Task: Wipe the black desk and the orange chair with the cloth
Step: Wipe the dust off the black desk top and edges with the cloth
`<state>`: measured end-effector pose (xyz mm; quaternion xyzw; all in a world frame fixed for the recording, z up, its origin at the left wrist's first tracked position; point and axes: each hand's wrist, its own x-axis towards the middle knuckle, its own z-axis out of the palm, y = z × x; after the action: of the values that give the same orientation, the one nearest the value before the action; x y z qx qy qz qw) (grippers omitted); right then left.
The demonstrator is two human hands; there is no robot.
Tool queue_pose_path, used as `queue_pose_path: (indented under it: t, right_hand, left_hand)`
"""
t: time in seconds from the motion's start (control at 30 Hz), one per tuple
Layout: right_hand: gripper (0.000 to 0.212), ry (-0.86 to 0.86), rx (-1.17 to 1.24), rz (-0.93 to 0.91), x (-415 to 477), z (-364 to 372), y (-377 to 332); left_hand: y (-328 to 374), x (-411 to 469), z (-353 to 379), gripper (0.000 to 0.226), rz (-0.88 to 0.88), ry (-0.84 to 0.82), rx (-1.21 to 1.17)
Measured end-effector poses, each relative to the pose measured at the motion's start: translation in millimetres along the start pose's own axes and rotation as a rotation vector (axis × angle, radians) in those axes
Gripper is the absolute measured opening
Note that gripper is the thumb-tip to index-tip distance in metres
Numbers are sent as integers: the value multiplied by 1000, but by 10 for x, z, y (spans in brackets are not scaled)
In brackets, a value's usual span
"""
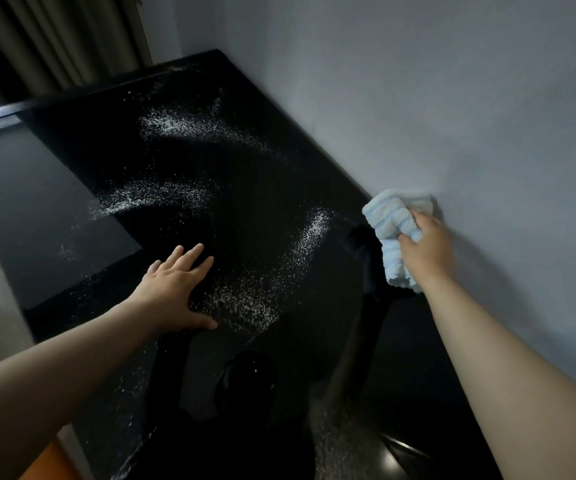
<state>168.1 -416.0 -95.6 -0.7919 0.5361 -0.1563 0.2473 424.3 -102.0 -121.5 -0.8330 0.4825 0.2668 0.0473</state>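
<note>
The glossy black desk (245, 202) runs from the near edge to the far corner and is strewn with white powder in several streaks. My left hand (175, 289) lies flat on the desk near its left edge, fingers spread and straight. My right hand (425, 251) grips a bunched light-blue striped cloth (390, 220) above the desk's right side, close to the wall. A sliver of the orange chair (49, 460) shows at the bottom left corner.
A grey wall (452, 98) borders the desk on the right. A lower dark shelf (37, 209) sits left of the desk, and curtains (54, 39) hang at the far left. Reflections of my arms show in the desk surface.
</note>
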Motion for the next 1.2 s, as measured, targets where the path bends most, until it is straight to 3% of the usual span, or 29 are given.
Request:
queue_pose_path:
  t: [0.33,0.53,0.8,1.2]
  right_hand:
    - [35,-71,-114,13,126,372,-50]
    - [48,-78,-232,-116,-283,580,-199]
    - [50,-42,-205,-213,-857,819,-484]
    - [51,-107,-227,-224,-1338,946,-759]
  left_hand:
    - [3,-6,31,125,2,23,-16]
    - [29,-16,13,125,-2,12,-19]
    - [34,-18,-4,126,-2,22,-13]
    - [-449,-545,201,124,-38,77,-47]
